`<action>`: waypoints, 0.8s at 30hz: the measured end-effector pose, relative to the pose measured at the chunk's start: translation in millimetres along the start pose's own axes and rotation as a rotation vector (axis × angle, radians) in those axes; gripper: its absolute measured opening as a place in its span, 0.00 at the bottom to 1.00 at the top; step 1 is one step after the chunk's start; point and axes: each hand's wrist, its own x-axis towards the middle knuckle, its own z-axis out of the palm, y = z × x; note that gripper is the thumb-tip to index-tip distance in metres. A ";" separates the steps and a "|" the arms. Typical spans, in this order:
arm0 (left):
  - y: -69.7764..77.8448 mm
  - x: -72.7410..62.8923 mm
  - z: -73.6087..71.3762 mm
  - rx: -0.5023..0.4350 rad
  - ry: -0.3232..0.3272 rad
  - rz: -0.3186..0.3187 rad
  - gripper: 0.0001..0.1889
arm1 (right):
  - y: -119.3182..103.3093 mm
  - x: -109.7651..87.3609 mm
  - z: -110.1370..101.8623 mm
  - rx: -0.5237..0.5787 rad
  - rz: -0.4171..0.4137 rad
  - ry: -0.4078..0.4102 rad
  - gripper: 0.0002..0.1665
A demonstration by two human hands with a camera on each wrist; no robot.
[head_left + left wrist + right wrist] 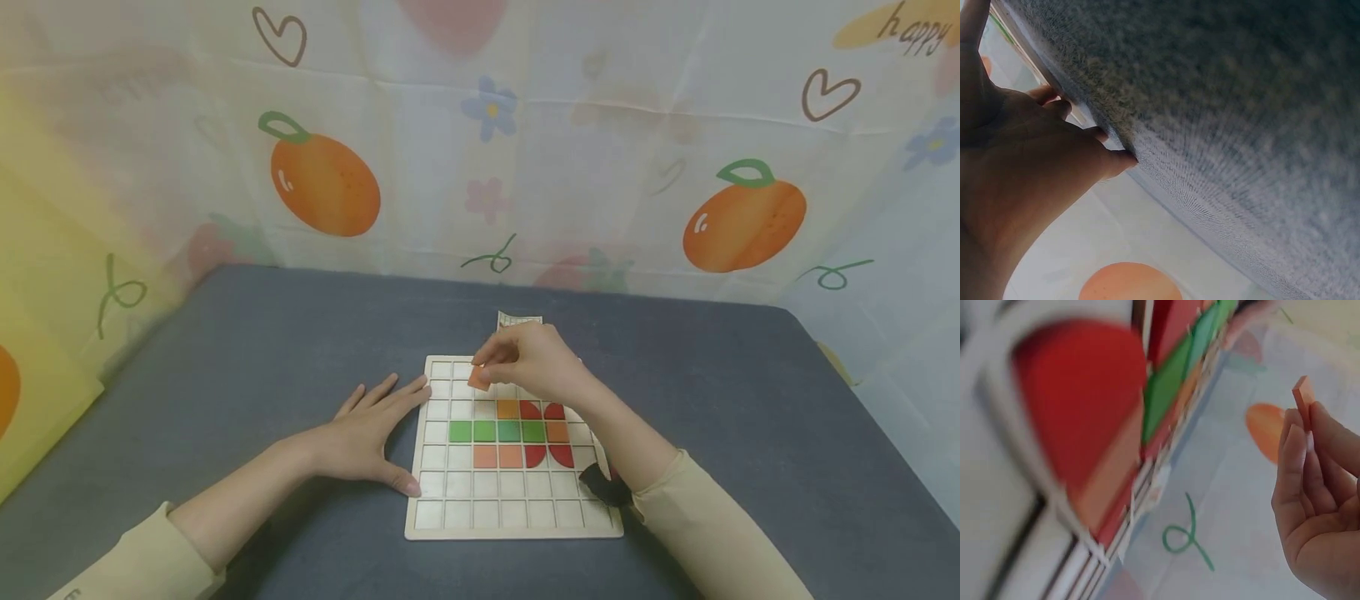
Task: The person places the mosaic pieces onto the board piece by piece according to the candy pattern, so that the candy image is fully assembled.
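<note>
A pale wooden grid board lies flat, with coloured tiles set in its middle rows: green tiles, pinkish-orange tiles, an orange tile and red petal-shaped tiles. Above the board's far left part, my right hand pinches a small orange square tile between thumb and fingers; the right wrist view shows this tile held on edge at the fingertips. My left hand is spread with straight fingers, thumb and fingertips at the board's left edge.
Behind my right hand, a small printed paper lies past the board's far edge. A dark band hangs by the right wrist over the board's right side. The dark grey tabletop ends at a fruit-patterned cloth backdrop.
</note>
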 end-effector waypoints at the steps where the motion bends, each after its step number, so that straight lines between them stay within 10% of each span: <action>1: 0.1 0.2 0.1 0.000 -0.001 0.002 0.65 | -0.6 2.1 3.3 -0.007 0.001 -0.008 0.06; 24: 0.3 -0.3 2.0 0.009 0.017 -0.002 0.64 | 8.9 10.7 22.8 -0.129 0.070 -0.159 0.06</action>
